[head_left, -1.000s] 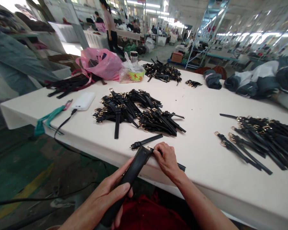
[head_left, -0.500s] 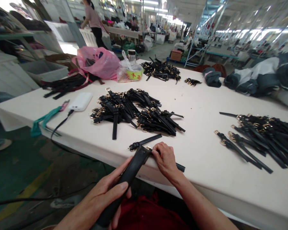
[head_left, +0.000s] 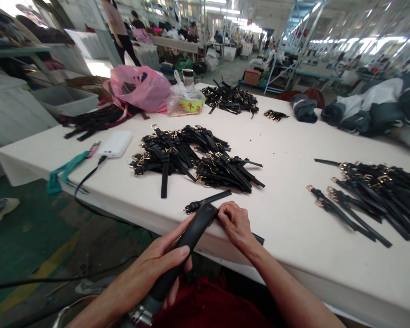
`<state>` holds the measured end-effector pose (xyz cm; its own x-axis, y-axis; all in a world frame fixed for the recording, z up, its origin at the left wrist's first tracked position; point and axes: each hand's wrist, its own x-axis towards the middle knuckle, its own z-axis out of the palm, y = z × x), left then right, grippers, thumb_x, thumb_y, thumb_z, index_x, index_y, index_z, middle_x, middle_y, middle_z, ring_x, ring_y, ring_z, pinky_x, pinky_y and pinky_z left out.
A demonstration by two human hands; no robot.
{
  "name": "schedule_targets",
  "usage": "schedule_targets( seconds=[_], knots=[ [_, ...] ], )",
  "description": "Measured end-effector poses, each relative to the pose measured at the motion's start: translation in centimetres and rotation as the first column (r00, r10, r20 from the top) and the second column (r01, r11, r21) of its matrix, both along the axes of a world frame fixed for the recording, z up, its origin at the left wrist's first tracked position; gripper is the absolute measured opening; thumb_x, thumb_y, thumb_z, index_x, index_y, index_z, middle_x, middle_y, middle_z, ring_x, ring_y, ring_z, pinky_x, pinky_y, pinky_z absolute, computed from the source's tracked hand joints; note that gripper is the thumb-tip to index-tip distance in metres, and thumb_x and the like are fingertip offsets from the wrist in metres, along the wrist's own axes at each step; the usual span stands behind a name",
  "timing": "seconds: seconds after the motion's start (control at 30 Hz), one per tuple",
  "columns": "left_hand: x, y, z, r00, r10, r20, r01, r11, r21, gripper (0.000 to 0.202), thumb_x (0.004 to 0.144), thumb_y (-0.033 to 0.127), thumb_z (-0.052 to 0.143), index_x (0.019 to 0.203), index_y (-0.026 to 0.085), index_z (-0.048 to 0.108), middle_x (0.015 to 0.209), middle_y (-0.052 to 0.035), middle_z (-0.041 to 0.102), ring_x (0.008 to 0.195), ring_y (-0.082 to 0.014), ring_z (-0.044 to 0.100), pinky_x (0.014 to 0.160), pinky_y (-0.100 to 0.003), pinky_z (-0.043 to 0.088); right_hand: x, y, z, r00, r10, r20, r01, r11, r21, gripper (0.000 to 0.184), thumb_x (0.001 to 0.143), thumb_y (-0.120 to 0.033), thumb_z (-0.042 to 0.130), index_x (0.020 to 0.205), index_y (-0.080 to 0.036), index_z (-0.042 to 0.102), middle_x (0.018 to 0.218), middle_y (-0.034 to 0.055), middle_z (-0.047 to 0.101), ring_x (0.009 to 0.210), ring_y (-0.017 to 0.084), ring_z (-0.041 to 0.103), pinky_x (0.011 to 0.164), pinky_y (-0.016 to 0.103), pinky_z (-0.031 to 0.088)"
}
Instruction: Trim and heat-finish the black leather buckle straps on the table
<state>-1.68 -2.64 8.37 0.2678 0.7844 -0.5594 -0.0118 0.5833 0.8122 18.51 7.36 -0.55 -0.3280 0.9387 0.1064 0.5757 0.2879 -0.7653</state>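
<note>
Left hand (head_left: 157, 269) grip clenched around black tool handle (head_left: 187, 243), its tip at the strap (head_left: 258, 238) that the right hand (head_left: 237, 225) pinched against the bench (head_left: 294, 150) edge. Judged: working strap end; next needs steady pinning.

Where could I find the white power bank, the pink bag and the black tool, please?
white power bank (head_left: 116, 144), head view, middle of its top face.
pink bag (head_left: 140, 89), head view, its bulging front.
black tool (head_left: 196, 228), head view, shaft just past the left hand (head_left: 153, 269).
</note>
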Motion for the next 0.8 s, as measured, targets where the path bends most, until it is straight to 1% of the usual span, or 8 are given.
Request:
schedule_targets(
  seconds=[0.17, 0.33, 0.5, 0.63, 0.8],
  knots=[
    [-0.1, -1.0, -0.1, 0.999, 0.034, 0.007, -0.034, 0.999, -0.016, 0.076, 0.083, 0.048, 0.056, 0.147, 0.036, 0.015, 0.085, -0.002, 0.063, 0.043, -0.0139, 0.062, 0.036, -0.021, 0.047, -0.3, -0.1, -0.2, 0.998, -0.053, 0.042, 0.052, 0.998, 0.024, 0.016, 0.087, -0.022, 0.049, 0.073, -0.02, 0.053, 0.08, -0.0013, 0.058, 0.079, 0.014, 0.054, 0.076, 0.028, 0.033],
    [0.0, -2.0, 0.3, 0.997, 0.07, -0.024, -0.071, 0.997, -0.022, 0.076, 0.083, 0.049, 0.056, 0.146, 0.035, 0.017, 0.083, -0.0009, 0.063, 0.042, -0.0124, 0.06, 0.036, -0.021, 0.047, -0.4, -0.2, -0.1, 0.995, -0.071, 0.072, 0.068, 0.997, 0.037, 0.017, 0.088, -0.023, 0.048, 0.072, -0.02, 0.054, 0.077, -0.0012, 0.058, 0.078, 0.015, 0.053, 0.075, 0.027, 0.032],
    [-0.3, -1.7, 0.1, 0.999, 0.032, -0.012, -0.032, 0.999, -0.016, 0.077, 0.083, 0.049, 0.056, 0.147, 0.034, 0.015, 0.084, -0.0015, 0.063, 0.044, -0.0138, 0.062, 0.037, -0.022, 0.047, -0.5, -0.2, 0.2, 0.994, -0.078, 0.073, 0.076, 0.997, 0.035, 0.017, 0.089, -0.023, 0.048, 0.073, -0.02, 0.054, 0.077, -0.0016, 0.058, 0.077, 0.014, 0.053, 0.074, 0.027, 0.031],
    [-0.6, -1.4, -0.2, 1.0, 0.016, -0.005, -0.016, 0.999, -0.032, 0.075, 0.085, 0.047, 0.054, 0.147, 0.036, 0.012, 0.087, -0.0025, 0.064, 0.044, -0.0132, 0.062, 0.036, -0.021, 0.046, -0.5, -0.1, 0.1, 0.994, -0.077, 0.078, 0.075, 0.997, 0.033, 0.017, 0.088, -0.023, 0.05, 0.072, -0.02, 0.054, 0.077, -0.002, 0.058, 0.077, 0.014, 0.053, 0.075, 0.027, 0.031],
    [-0.1, -0.8, 0.4, 1.0, -0.004, 0.002, 0.004, 0.999, -0.039, 0.079, 0.084, 0.046, 0.056, 0.147, 0.036, 0.009, 0.084, -0.0014, 0.064, 0.042, -0.012, 0.061, 0.035, -0.019, 0.045, -0.4, 0.1, -0.2, 0.998, -0.044, 0.035, 0.043, 0.999, 0.023, 0.016, 0.086, -0.021, 0.05, 0.07, -0.021, 0.055, 0.079, -0.0018, 0.059, 0.08, 0.015, 0.054, 0.077, 0.027, 0.032]
  ],
)
